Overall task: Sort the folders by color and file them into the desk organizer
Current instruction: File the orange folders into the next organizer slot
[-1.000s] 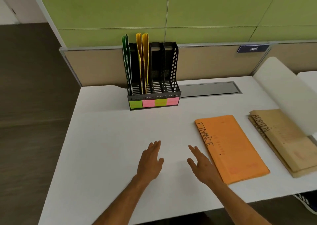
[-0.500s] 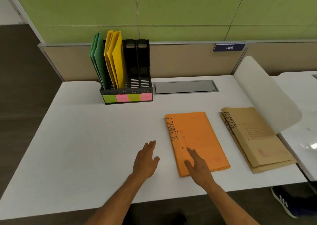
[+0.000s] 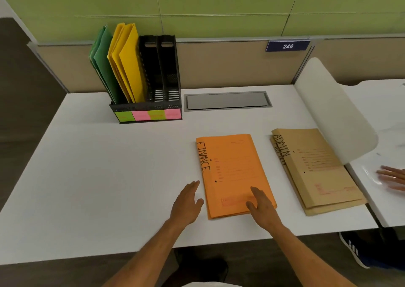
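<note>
An orange folder stack (image 3: 232, 168) marked FINANCE lies flat on the white desk (image 3: 98, 177). My right hand (image 3: 263, 208) is over its near right corner with fingers straight. My left hand (image 3: 188, 203) is flat just left of the stack's near edge, holding nothing. A brown folder stack (image 3: 317, 170) marked ADMIN lies to the right. The black desk organizer (image 3: 151, 102) stands at the back left, with green folders (image 3: 103, 63) in its first slot and yellow folders (image 3: 128, 61) in the second. Its two right slots hold nothing.
A grey cable hatch (image 3: 226, 100) is set into the desk behind the folders. A curved white divider (image 3: 335, 113) rises at the desk's right edge. Another person's hand (image 3: 392, 177) rests on the neighbouring desk, and a shoe (image 3: 359, 251) shows below.
The view has swung right and closer. My right hand has moved from beside the orange stack onto its near right corner. My left hand has come close to the stack's left edge.
</note>
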